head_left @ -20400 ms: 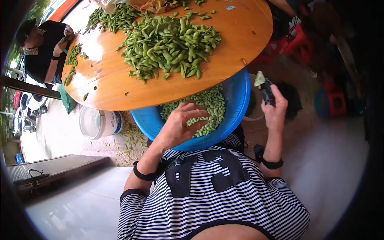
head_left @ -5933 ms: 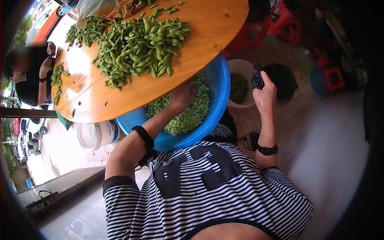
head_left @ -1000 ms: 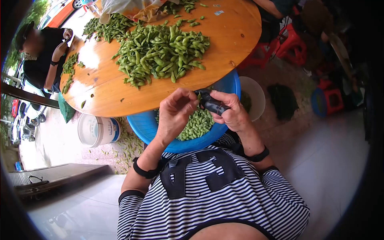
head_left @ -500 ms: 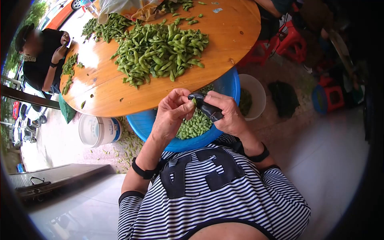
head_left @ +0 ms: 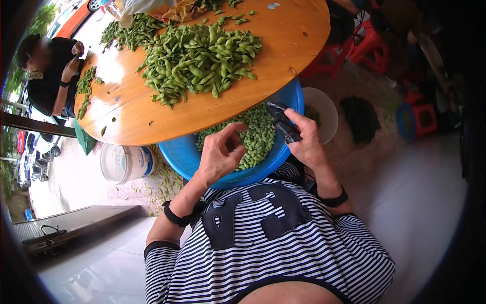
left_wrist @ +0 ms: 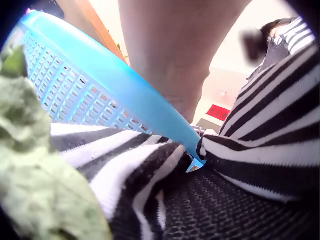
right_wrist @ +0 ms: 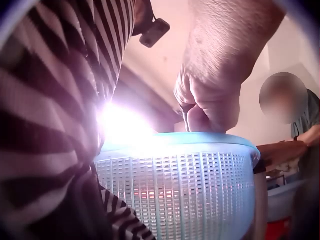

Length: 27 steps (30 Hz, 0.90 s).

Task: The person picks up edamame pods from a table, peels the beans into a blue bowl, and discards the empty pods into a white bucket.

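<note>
A blue mesh-walled plastic basket [head_left: 177, 161] sits at the person's lap under the table edge and holds shelled green soybeans [head_left: 260, 133]. Over its left part hovers my left hand [head_left: 218, 157], fingers loosely bent, thumb and forefinger apart, nothing visible between them. At the basket's right side my right hand [head_left: 310, 144] grips a glossy black object [head_left: 284, 124] whose kind does not show. The right wrist view shows that hand [right_wrist: 212, 102] just above the basket rim [right_wrist: 200, 138]. In the left wrist view, a green leaf [left_wrist: 45, 165] fills the left side.
Unshelled soybean pods [head_left: 197, 66] are heaped on the round wooden table [head_left: 291, 48]. White buckets [head_left: 114, 164] stand on both sides of the basket. Another person [head_left: 55, 76] sits across at the left. Red stools [head_left: 372, 48] are at the right, and loose pods litter the floor.
Half a second ago both hands met at the black object's tip, with a bit of green between them. Now they are apart: the left lower over the basket, the right further right with the black object.
</note>
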Each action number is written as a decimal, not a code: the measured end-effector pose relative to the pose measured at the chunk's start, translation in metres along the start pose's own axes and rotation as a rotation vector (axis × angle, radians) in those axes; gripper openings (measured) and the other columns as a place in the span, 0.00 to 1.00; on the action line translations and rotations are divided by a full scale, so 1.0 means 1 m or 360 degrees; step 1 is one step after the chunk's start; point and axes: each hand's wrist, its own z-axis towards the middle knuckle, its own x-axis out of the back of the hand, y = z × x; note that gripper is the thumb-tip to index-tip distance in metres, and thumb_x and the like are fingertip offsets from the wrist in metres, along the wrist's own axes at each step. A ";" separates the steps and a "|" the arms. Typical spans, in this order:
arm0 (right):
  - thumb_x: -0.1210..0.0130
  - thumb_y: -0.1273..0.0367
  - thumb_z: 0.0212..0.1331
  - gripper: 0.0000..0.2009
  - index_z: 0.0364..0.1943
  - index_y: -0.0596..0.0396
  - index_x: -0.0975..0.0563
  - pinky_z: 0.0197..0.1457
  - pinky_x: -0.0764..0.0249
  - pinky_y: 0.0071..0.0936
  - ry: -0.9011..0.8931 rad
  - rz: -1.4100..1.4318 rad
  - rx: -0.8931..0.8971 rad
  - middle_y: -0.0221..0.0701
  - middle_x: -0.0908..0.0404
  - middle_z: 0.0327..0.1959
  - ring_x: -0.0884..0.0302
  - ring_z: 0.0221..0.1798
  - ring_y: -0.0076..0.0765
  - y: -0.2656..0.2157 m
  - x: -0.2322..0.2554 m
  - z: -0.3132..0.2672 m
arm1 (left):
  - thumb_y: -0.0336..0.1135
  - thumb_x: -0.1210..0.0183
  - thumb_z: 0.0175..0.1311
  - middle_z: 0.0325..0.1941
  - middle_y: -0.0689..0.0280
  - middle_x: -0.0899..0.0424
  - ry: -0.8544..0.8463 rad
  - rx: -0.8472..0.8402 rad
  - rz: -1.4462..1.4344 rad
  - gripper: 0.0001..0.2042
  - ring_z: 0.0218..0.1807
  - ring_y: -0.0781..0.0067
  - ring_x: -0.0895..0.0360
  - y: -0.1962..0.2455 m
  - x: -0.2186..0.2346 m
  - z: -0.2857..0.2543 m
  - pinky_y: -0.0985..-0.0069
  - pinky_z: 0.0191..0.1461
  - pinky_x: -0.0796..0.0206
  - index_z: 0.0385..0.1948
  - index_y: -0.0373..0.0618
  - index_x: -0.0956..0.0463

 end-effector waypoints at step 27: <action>0.49 0.81 0.48 0.12 0.40 0.64 0.26 0.42 0.29 0.30 0.0683 -0.0959 0.0044 0.43 0.25 0.34 0.24 0.38 0.50 -0.016 0.063 0.016 | 0.28 0.39 0.54 0.37 0.62 0.24 0.0694 -0.0801 0.1346 0.04 0.34 0.58 0.22 0.011 0.036 0.073 0.65 0.37 0.29 0.31 0.41 0.22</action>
